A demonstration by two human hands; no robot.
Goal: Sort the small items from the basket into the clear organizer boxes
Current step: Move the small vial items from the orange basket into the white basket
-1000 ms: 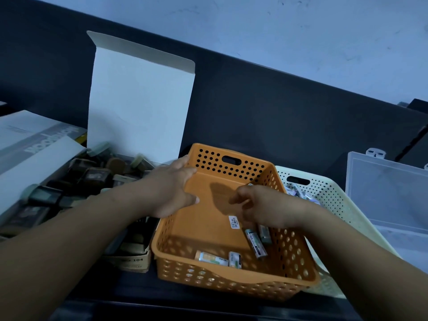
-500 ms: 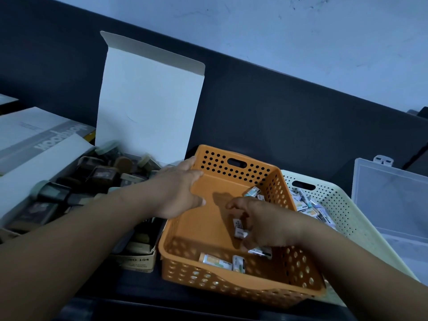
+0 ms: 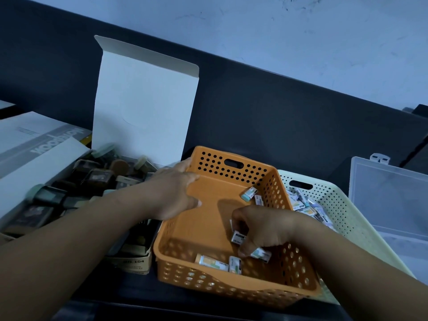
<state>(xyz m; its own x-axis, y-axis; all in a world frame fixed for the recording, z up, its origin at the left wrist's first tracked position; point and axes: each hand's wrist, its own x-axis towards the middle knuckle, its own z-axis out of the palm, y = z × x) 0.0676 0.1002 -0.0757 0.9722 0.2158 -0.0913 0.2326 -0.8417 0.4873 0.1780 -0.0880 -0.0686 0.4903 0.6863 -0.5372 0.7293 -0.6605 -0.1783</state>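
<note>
An orange perforated basket [image 3: 234,169] sits in front of me with several small wrapped erasers on its floor. My left hand [image 3: 176,193] grips the basket's left rim, thumb inside. My right hand [image 3: 264,230] is down in the basket, fingers curled around small white erasers [image 3: 238,237]. Two more erasers [image 3: 218,262] lie near the front wall, and another pair [image 3: 251,195] rests against the right wall. A clear organizer box [image 3: 389,205] stands open at the far right.
A cream perforated basket [image 3: 335,205] holding several similar erasers sits behind the orange one on the right. At left, an open cardboard box [image 3: 143,107] with a raised white flap holds dark stamp-like items. A white carton [image 3: 34,144] lies at far left.
My right hand has reached deeper toward the basket's front and closed on small erasers from the floor. The view has shifted slightly; my left hand has kept its hold on the rim.
</note>
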